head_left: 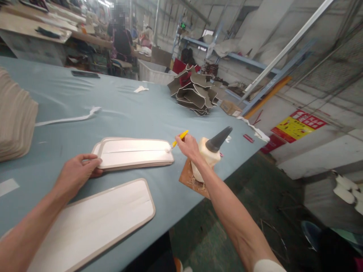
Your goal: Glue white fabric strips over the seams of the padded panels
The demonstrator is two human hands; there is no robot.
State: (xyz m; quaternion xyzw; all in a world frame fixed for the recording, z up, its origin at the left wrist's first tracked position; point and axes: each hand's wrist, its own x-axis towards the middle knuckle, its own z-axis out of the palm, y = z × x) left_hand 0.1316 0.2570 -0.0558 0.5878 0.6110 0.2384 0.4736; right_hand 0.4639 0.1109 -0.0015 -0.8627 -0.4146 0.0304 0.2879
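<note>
A stack of long white panels with beige borders (136, 151) lies in the middle of the table. My left hand (82, 168) is closed on the left end of the top panel, thumb above and fingers at the edge. My right hand (187, 145) grips a yellow-handled brush (180, 138), its whitish tip touching the panel's right end. Just right of that hand stands a cream bottle (213, 153) with a dark cone-shaped top, on a brown board (188, 179); my forearm partly covers both. Nearer me, a larger white panel (113, 215) with a beige border lies partly under my left forearm.
A tall stack of beige pieces (15, 121) stands at the left. Bent grey-brown pieces (195, 90) are heaped at the back, near a small cardboard box (230, 108). A phone (85, 74) lies toward the far edge. Another person (121, 41) sits in the background.
</note>
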